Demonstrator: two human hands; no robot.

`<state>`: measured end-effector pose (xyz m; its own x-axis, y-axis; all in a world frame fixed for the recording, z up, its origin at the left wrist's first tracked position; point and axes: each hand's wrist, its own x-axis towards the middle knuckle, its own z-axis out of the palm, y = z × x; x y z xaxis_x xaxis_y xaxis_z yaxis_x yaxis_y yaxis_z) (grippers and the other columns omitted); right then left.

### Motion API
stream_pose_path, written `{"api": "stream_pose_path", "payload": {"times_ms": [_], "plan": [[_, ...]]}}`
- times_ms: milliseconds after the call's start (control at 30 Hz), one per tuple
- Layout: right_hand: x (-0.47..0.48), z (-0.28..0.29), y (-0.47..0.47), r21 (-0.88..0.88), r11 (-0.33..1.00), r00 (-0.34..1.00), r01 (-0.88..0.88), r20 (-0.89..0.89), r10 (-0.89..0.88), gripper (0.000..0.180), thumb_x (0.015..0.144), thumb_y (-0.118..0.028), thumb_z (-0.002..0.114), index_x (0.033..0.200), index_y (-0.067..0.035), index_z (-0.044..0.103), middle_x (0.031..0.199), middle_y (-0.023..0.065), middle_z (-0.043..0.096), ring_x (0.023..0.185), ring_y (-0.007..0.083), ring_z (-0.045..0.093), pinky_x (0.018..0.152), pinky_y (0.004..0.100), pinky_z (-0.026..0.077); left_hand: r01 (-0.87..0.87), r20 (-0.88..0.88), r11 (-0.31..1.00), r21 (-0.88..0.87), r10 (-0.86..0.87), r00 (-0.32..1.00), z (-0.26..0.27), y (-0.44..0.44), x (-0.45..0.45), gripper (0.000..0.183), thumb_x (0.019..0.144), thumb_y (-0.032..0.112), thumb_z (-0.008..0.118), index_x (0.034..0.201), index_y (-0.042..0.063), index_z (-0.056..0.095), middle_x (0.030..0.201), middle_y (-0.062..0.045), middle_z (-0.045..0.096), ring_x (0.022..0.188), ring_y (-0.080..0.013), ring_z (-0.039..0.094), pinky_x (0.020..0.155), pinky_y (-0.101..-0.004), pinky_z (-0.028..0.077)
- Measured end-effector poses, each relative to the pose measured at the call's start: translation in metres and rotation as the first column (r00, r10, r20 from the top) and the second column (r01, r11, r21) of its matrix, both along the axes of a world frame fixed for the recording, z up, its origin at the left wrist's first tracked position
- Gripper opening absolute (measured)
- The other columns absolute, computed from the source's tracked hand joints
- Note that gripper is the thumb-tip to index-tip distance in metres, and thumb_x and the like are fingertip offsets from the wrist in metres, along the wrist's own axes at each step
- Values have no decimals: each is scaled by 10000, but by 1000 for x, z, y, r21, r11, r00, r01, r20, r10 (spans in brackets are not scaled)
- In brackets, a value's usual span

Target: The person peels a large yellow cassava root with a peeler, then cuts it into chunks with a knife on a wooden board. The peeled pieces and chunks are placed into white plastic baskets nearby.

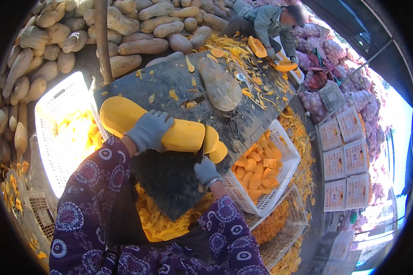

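A long peeled pumpkin (183, 134) lies across the dark work board (151, 87). My left hand (149, 130), in a grey glove, presses on it near its middle. The gloved right hand (206, 171) grips a knife (200, 151) whose blade stands in the pumpkin towards its right end. Right of the blade, one thick cut piece (211, 139) and a rounded end piece (218, 152) rest against each other. Most of the knife's handle is hidden inside the glove. Farther up the board lies an unpeeled pumpkin (219, 84), with a metal peeler (234, 124) near its lower end.
A white crate (289, 158) of pumpkin chunks stands right of the board; another white crate (44, 113) is at left. A wooden post (102, 41) rises behind. A co-worker (272, 25) handles pumpkin at the far end. Whole pumpkins (143, 46) pile up beyond.
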<state>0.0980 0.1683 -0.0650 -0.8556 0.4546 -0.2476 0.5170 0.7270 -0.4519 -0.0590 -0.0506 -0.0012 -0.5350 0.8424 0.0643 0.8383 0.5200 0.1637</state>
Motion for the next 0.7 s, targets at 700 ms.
{"api": "stream_pose_path", "payload": {"times_ms": [700], "plan": [[50,88,-4,-86,995,987,-49,-159,35,346,869,-236,637,1091,12,538,799,189,667,734,353,662,623,411,485,120,1,993,-19,-120,993,3,-14,7,884,541,432,864,1248,39,507,1205,-142,545,1156,-319,527,1008,-389,404]]}}
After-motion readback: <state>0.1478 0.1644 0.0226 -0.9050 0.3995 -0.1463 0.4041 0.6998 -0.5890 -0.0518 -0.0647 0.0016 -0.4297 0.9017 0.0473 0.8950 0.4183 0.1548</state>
